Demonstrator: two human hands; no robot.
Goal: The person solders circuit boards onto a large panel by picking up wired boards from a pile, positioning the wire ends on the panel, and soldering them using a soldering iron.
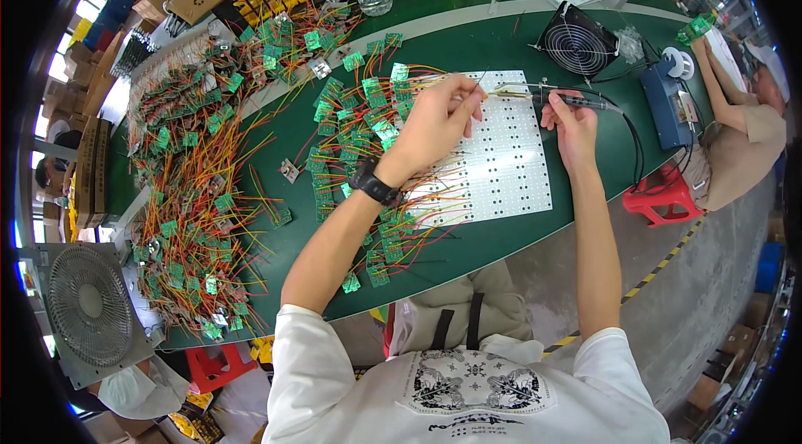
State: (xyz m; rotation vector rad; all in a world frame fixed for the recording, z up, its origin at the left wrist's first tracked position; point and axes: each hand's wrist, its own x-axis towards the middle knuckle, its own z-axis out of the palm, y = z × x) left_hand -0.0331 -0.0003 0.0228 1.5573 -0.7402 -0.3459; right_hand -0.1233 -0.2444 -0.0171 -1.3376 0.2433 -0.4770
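left hand [434, 122] pinching thin wire [487, 86], right hand [572, 122] gripping soldering iron [576, 99] over white panel [501, 168]

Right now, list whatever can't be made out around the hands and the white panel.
- Head view: what the left hand pinches is too small to tell; its fingers cover it.
- Soldering iron tip: too fine to tell whether it touches the white LED panel.
- Panel's left edge: covered by green wired boards and the left forearm.
- The small parts on the panel: too small to tell apart.
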